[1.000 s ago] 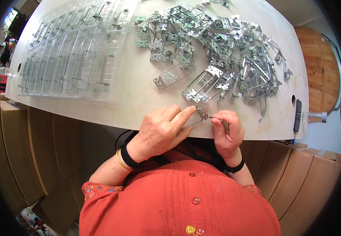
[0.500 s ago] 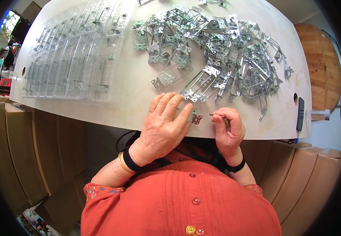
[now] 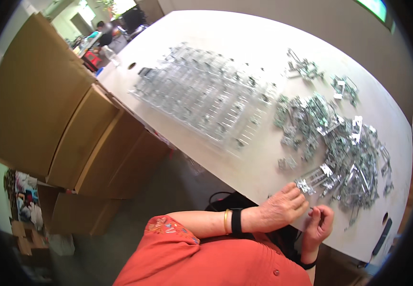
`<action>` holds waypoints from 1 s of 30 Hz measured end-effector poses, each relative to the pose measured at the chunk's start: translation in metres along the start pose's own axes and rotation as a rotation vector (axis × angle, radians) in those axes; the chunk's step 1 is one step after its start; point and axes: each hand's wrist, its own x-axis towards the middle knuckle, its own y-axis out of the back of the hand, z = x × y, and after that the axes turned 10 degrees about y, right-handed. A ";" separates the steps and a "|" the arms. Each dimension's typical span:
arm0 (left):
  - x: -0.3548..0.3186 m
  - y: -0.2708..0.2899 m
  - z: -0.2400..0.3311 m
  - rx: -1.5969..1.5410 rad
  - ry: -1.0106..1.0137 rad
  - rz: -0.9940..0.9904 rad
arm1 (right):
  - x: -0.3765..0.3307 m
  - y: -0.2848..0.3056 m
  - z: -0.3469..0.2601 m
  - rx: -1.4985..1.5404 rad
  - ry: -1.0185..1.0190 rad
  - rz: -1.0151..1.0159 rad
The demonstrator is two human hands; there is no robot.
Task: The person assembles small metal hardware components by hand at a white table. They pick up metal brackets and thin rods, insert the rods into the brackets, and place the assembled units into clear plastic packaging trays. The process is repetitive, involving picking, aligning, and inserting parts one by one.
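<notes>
Reaching across the near edge of the white table (image 3: 244, 52), the left hand (image 3: 283, 209) lies palm down with its fingers spread loose, fingertips touching a small metal bracket (image 3: 305, 185) at the fringe of the heap, gripping nothing. Just beside it, the right hand (image 3: 320, 225) is curled up, thumb and forefinger pinched together on something tiny, too small to make out. A black band and a gold bangle sit on the left wrist, and a dark band on the right. Beyond the hands sprawls the loose pile of metal brackets (image 3: 349, 148), tangled and overlapping, running along the right side of the tabletop, with two small clusters lying apart farther back. To the left of that pile, well apart from the hands, neat rows of finished metal parts (image 3: 201, 93) lie side by side. Cardboard boxes (image 3: 73, 128) stand stacked against the table's left edge, and the person's orange shirt (image 3: 206, 257) fills the bottom of the view.
</notes>
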 end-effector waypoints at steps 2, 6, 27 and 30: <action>0.003 -0.001 0.001 0.018 -0.017 0.038 | 0.000 0.000 -0.002 0.019 0.004 0.014; 0.004 0.002 0.002 0.008 -0.031 0.042 | -0.002 0.003 0.000 0.027 -0.002 0.023; -0.007 0.039 -0.015 -0.484 0.495 0.260 | -0.003 0.003 0.007 0.015 -0.016 0.010; -0.009 0.041 -0.020 -0.453 0.523 0.271 | -0.004 0.004 0.008 0.031 -0.019 -0.003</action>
